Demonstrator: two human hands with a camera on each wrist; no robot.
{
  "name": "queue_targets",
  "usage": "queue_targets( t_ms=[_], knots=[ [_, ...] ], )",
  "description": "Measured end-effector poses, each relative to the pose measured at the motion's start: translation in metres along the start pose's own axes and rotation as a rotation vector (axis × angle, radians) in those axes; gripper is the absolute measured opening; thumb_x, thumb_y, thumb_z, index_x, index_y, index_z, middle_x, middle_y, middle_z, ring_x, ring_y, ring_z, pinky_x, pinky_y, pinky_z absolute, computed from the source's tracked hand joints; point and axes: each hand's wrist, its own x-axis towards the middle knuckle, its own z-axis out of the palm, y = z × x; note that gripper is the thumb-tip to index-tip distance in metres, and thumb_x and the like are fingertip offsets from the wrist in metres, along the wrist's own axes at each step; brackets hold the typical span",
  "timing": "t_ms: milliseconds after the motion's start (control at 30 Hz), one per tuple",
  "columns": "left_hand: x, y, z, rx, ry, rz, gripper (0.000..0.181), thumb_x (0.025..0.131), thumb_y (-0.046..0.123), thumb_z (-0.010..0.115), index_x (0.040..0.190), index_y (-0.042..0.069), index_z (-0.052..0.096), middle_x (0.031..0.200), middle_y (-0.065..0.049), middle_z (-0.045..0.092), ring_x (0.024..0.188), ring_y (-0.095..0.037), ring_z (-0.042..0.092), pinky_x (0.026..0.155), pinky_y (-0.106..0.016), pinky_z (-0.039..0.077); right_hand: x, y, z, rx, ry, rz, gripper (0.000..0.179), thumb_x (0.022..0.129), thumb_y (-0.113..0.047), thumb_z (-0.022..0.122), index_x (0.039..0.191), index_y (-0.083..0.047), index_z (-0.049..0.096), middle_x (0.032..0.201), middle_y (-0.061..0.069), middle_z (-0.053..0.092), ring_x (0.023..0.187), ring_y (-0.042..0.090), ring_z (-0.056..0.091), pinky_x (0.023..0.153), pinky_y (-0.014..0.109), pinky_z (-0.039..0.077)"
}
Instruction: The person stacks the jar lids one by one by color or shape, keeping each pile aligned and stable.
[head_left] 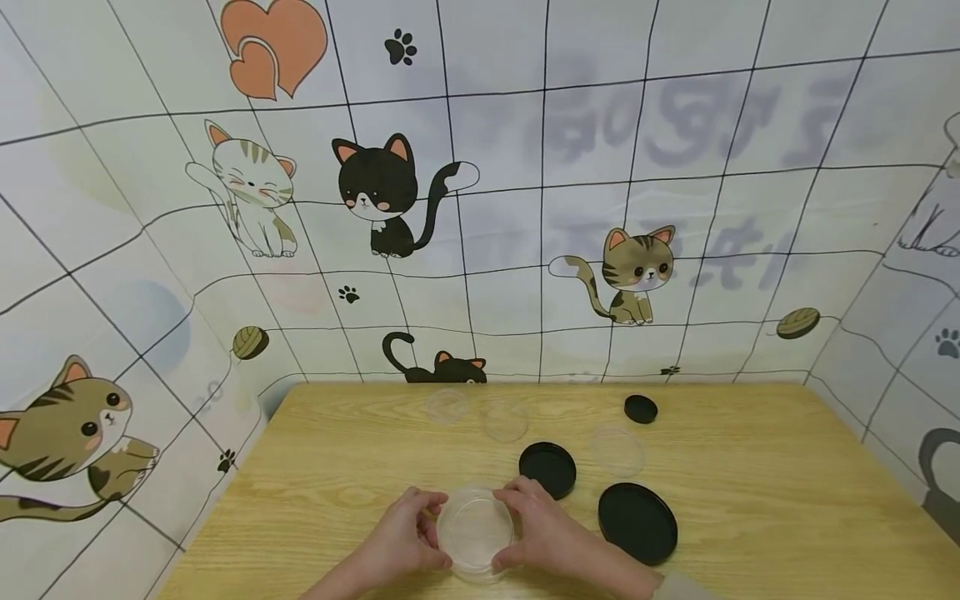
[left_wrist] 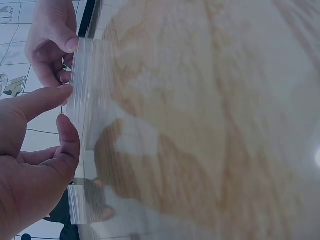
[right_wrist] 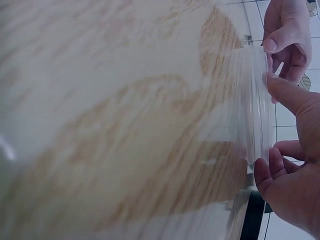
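A clear round plastic dish (head_left: 476, 533) lies flat on the wooden table near its front edge. My left hand (head_left: 405, 533) grips the rim at the left, thumb towards me and fingers on the far side. From the right, my right hand (head_left: 542, 527) holds the same rim between thumb and fingers. Side on, the dish (left_wrist: 82, 85) shows several stacked ridges in the left wrist view; whether it is one piece or two fitted together I cannot tell. The right wrist view has its edge (right_wrist: 258, 105) between both hands, low against the tabletop.
Right of the hands lie a large black round lid (head_left: 637, 523), a medium one (head_left: 548, 470) and, farther back, a small one (head_left: 641, 409). Clear round pieces (head_left: 618, 451) (head_left: 505, 420) (head_left: 447, 405) sit behind. A cat-patterned cloth wall (head_left: 495, 250) closes off the table's back.
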Motion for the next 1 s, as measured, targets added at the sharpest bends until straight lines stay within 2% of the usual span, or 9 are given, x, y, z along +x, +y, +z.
queue_targets(
  t_ms=[133, 233, 400, 533, 733, 833, 1000],
  knots=[
    [-0.002, 0.0, 0.001, 0.022, 0.015, -0.008, 0.079, 0.068, -0.005, 0.09, 0.136, -0.015, 0.051, 0.114, -0.013, 0.05, 0.078, -0.012, 0.056, 0.067, -0.019, 0.049, 0.0, 0.001, 0.001, 0.011, 0.016, -0.005, 0.082, 0.07, -0.033, 0.097, 0.135, 0.003, 0.062, 0.124, 0.001, 0.053, 0.109, 0.017, 0.052, 0.095, 0.033, 0.05],
    [-0.004, 0.001, -0.002, 0.043, 0.023, -0.007, 0.08, 0.069, -0.003, 0.091, 0.137, -0.014, 0.051, 0.115, -0.013, 0.049, 0.077, -0.013, 0.054, 0.066, -0.019, 0.049, 0.0, 0.0, -0.002, 0.049, 0.036, -0.024, 0.084, 0.07, -0.03, 0.097, 0.137, 0.003, 0.059, 0.126, 0.003, 0.052, 0.105, 0.017, 0.054, 0.09, 0.032, 0.051],
    [-0.002, 0.008, -0.012, 0.065, 0.044, 0.041, 0.076, 0.072, 0.001, 0.091, 0.137, -0.009, 0.053, 0.113, -0.014, 0.048, 0.078, -0.014, 0.053, 0.067, -0.022, 0.052, -0.002, -0.003, -0.017, 0.108, 0.072, -0.029, 0.083, 0.074, -0.024, 0.095, 0.141, 0.003, 0.055, 0.13, 0.007, 0.051, 0.102, 0.026, 0.056, 0.082, 0.032, 0.052],
    [0.005, 0.014, -0.019, 0.033, 0.062, 0.082, 0.073, 0.075, 0.003, 0.089, 0.138, -0.005, 0.053, 0.114, -0.017, 0.047, 0.082, -0.017, 0.054, 0.07, -0.026, 0.053, -0.004, -0.001, -0.034, 0.125, 0.11, -0.019, 0.08, 0.077, -0.02, 0.093, 0.144, 0.0, 0.053, 0.132, 0.012, 0.051, 0.105, 0.032, 0.055, 0.084, 0.039, 0.052],
    [0.017, 0.028, -0.027, -0.05, 0.091, 0.1, 0.071, 0.079, 0.004, 0.088, 0.141, 0.001, 0.053, 0.119, -0.018, 0.047, 0.089, -0.023, 0.055, 0.075, -0.029, 0.052, -0.013, 0.009, -0.062, 0.097, 0.217, 0.011, 0.079, 0.077, -0.021, 0.093, 0.145, -0.007, 0.055, 0.134, 0.01, 0.054, 0.106, 0.029, 0.056, 0.085, 0.041, 0.052],
    [0.023, 0.034, -0.026, -0.047, 0.107, 0.116, 0.07, 0.079, 0.004, 0.088, 0.14, 0.004, 0.054, 0.118, -0.015, 0.048, 0.09, -0.025, 0.055, 0.076, -0.029, 0.052, -0.018, 0.018, -0.076, 0.067, 0.29, 0.003, 0.079, 0.078, -0.021, 0.092, 0.145, -0.005, 0.054, 0.131, 0.009, 0.056, 0.101, 0.03, 0.056, 0.081, 0.041, 0.052],
    [0.036, 0.037, -0.024, -0.066, 0.106, 0.133, 0.069, 0.08, 0.003, 0.087, 0.141, 0.005, 0.055, 0.124, -0.013, 0.051, 0.099, -0.033, 0.059, 0.079, -0.03, 0.054, -0.025, 0.035, -0.095, 0.029, 0.388, 0.002, 0.08, 0.078, -0.023, 0.092, 0.145, -0.003, 0.053, 0.125, 0.009, 0.058, 0.096, 0.02, 0.055, 0.078, 0.039, 0.052]
  ],
)
